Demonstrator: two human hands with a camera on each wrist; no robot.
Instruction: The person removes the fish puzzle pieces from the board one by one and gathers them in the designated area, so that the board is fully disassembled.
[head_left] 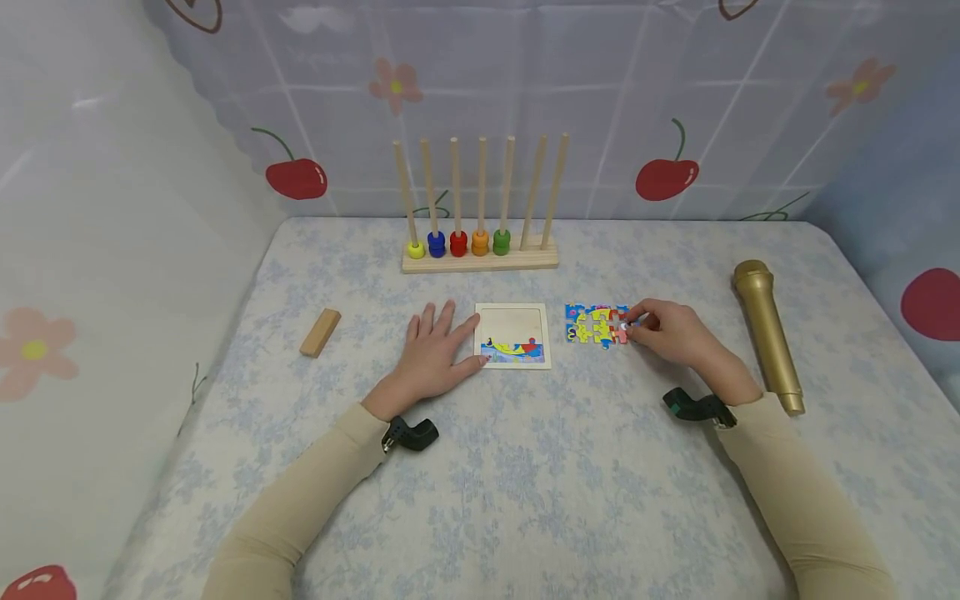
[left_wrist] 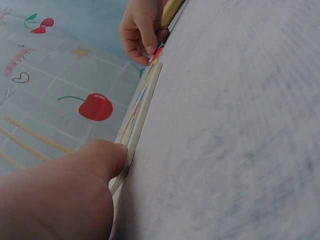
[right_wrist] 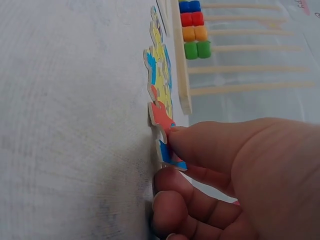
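My left hand (head_left: 429,358) lies spread on the tabletop, its thumb and index fingertip at the left edge of a square wooden puzzle tray (head_left: 510,323). In the left wrist view the thumb (left_wrist: 107,155) rests against the tray's rim. Colourful joined pieces (head_left: 517,353) fill the tray's lower strip; bare wood shows above. To the tray's right lies a block of loose jigsaw pieces (head_left: 592,322), mostly yellow, red and blue. At its right end my right hand (head_left: 678,335) pinches a blue-and-red puzzle piece (right_wrist: 169,154) between thumb and fingers, low over the table; the fingers partly cover it.
Behind the tray stands a wooden peg rack (head_left: 480,263) with coloured beads on several upright rods. A small wooden block (head_left: 320,332) lies left of my left hand. A gold microphone-shaped object (head_left: 770,337) lies to the right of my right hand.
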